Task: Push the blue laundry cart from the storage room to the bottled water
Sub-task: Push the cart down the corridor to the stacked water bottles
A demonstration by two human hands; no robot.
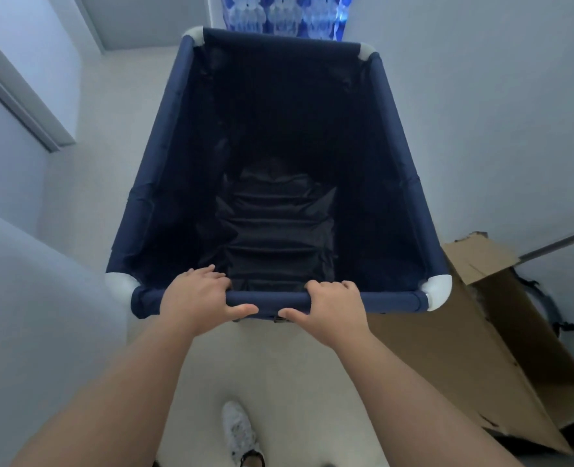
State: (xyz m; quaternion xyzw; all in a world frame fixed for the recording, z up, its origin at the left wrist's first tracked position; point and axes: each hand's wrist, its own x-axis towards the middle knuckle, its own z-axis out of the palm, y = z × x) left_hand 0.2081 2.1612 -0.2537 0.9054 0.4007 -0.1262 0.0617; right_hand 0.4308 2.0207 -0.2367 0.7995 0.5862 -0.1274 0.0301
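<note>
Directly ahead of both hands: blue laundry cart (280, 176), seen from above, long axis running straight away from the viewer toward the bottled water (284, 11). Left hand (196, 298) and right hand (334, 306) both closed around the near rail (268, 299), fingers (211, 273) curled over the top toward the cart's inside, thumbs tucked under the near side and pointing toward each other. Hands set side by side near the rail's middle, neither clearly nearer the goal; a short stretch of bare rail between them. White corner fittings (439, 291) at the rail ends; dark fabric liner (279, 230) slack and creased at the bottom, nothing else visible inside.

Bottled water wrapped in blue-printed film at the top edge of view, just beyond the far rail (279, 38); whether touching cannot be told. Pale walls close on both sides, a flattened cardboard box (481, 348) near the right rear corner, one white shoe (238, 429) on the light floor (279, 365) below the forearms.

Judged nearly complete: cart aligned with the goal, so remaining travel probably short and straight along the long axis, with even pressure from both hands to avoid veering toward the cardboard box.
</note>
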